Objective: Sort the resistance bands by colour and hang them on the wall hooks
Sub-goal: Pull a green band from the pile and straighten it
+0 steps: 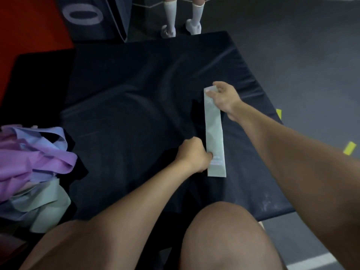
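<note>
Band: a flat pale green rubber resistance band (214,133) lay stretched lengthwise on the dark padded mat (136,84); likely light, limp and stretchy
Hands: left hand (192,154) pinched its near end; right hand (224,98) pinched the far end
Hold: best taken by the ends
Pile: tangled purple, blue and green bands (33,172) lay well apart, left
Writing: a large "0" on the dark box (85,14); band print too blurred to read

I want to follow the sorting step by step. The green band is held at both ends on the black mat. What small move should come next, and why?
Probably let go and reach for the pile. The green band already lies flat and straight on the mat, the left hand pinching its near end, the right hand its far end; the pile is unsorted.
</note>
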